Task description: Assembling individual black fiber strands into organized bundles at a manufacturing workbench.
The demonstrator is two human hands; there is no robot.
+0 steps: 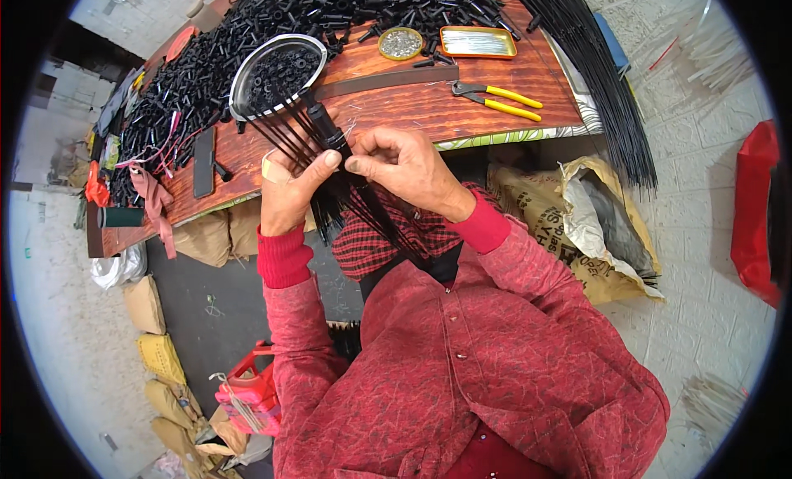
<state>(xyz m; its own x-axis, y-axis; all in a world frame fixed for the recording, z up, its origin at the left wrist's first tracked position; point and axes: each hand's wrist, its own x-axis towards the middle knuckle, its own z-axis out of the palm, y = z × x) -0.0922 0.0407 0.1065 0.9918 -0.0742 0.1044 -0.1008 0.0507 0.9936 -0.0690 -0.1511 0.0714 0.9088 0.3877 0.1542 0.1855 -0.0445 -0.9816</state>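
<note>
One black tube (326, 126) between both hands, tilted, just above the middle of the near edge of the worktop (429, 108), upper end toward a metal bowl (238, 87). Black strands (379, 215) bunched with the tube, some fanned up and left in front of the bowl, others hanging past the near edge over the lap. Left hand (287, 182) curled nearly closed around tube and strands, thumb pressed against the lower part; pale tape (270, 170) on a finger. Right hand (412, 169) half curled, thumb and forefinger brought together on the tube's lower part; exact point of contact too small to tell.

In the bowl, small black parts. To its right, a brown bar (388, 80), roughly along the near edge but set back from it. Nearer the right end, pincers (513, 94) with yellow handles. Toward the far edge, a round tin (380, 47) of small bits, and just right of it an orange-rimmed tray (478, 56) of thin pale pins. Across the far edge and left part, a heap (190, 83) of black pieces. By the near edge at left, a dark phone (204, 165) and a pink cloth (151, 197) draped over the edge. At the near left corner, a green cylinder (121, 217). Over the right end, a long bundle (615, 108) of black strands, drooping.

Below the near edge, toward the right, an open sack (528, 198).
</note>
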